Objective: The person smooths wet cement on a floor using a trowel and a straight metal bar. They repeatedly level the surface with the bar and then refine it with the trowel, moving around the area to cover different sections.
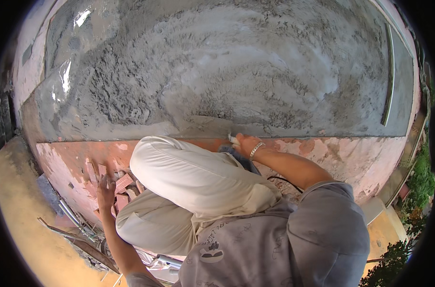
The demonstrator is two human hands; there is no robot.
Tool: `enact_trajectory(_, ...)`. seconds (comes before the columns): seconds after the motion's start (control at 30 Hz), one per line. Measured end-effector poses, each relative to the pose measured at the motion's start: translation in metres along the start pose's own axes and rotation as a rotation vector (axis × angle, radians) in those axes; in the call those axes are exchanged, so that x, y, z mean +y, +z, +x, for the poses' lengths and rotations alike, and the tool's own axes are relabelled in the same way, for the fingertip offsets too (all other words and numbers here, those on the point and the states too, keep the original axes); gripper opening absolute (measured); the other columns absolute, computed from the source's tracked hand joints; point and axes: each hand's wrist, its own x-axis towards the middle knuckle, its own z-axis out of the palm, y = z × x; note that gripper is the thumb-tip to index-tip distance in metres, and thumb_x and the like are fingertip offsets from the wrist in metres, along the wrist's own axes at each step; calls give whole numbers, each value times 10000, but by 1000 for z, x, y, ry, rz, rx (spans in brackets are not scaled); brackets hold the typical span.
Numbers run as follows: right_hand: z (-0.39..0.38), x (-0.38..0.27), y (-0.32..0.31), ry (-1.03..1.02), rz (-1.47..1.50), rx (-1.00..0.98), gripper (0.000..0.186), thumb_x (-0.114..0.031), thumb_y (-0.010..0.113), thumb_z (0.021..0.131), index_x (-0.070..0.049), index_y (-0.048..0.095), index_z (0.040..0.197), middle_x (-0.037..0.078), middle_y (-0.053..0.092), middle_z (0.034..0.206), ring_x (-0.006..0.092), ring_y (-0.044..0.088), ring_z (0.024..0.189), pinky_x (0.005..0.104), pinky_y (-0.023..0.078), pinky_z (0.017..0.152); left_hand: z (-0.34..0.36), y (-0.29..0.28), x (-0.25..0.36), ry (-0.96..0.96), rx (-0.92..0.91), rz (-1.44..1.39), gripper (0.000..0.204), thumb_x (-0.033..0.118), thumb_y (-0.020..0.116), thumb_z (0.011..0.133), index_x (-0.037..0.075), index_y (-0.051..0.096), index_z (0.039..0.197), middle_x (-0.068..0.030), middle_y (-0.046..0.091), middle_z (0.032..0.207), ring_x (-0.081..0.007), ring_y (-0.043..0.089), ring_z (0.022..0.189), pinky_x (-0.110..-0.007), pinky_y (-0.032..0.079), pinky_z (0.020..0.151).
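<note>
My right hand [248,145], with a chain bracelet at the wrist, is closed round the pale handle of a trowel [233,139] at the near edge of the wet grey cement [255,81]. I cannot clearly tell the trowel's blade from the cement around it. Down at the left, my left hand [106,192] is among broken red brick pieces [124,183]. Its fingers are slightly apart, and no piece shows clearly in its grasp. The cement is rough in the middle and smoother along its near edge.
A long straight strip [389,76] lies on the cement at the right. Puddles shine at the far left. Pinkish, stained floor [342,158] borders the near side. Poles and planks [81,243] lie at lower left, and green plants [421,167] grow beyond the right edge.
</note>
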Motion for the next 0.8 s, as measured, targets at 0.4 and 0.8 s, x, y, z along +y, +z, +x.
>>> enact_trajectory(0.4, -46, 94, 62, 342, 221, 348, 414, -350, 618, 934, -32, 516, 1179, 290, 681, 1037, 454, 664, 973, 537, 522, 825, 47, -29, 51, 2, -94, 125, 599, 225, 629, 895, -39, 502, 1417, -272, 503, 1450, -378, 548, 1300, -410, 451, 1071)
enact_trajectory(0.8, -117, 236, 69, 552, 230, 532, 512, -371, 597, 936, -38, 507, 1313, 280, 660, 1156, 480, 641, 1018, 568, 504, 862, 64, -55, 61, 100, -22, 170, 602, 224, 629, 886, -53, 507, 1406, -296, 460, 1476, -392, 457, 1379, -434, 386, 1123)
